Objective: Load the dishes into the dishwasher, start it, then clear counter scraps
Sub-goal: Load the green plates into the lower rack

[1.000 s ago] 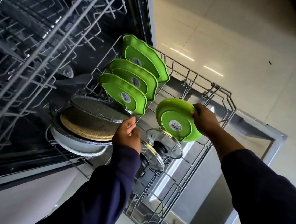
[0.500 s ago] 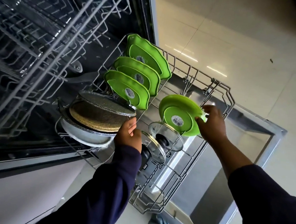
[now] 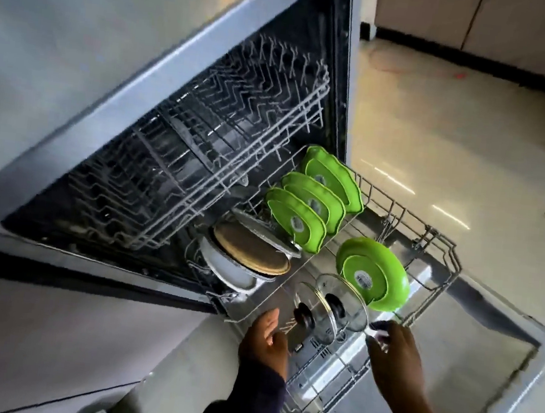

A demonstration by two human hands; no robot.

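The dishwasher's lower rack (image 3: 441, 254) is pulled out over the open door (image 3: 481, 379). Three scalloped green plates (image 3: 300, 219) stand in a row at its back. A round green bowl (image 3: 374, 277) stands on edge at the right, free of my hands. Two glass lids (image 3: 332, 300) with black knobs lean in front of it, and a speckled pan (image 3: 252, 254) lies at the left. My left hand (image 3: 265, 343) rests with relaxed fingers at the rack's near left edge. My right hand (image 3: 393, 353) hovers by the lids' right rim, fingertips blurred and holding nothing I can make out.
The upper wire rack (image 3: 223, 154) sits inside the dishwasher tub. Pale tiled floor (image 3: 456, 141) spreads to the right, with cabinet fronts (image 3: 485, 23) at the far end. A grey cabinet face (image 3: 49, 334) runs along the left.
My right hand let go of the round green bowl and drew back toward me. The left hand slid from the pan to the rack's near edge. The view pulled back and up.
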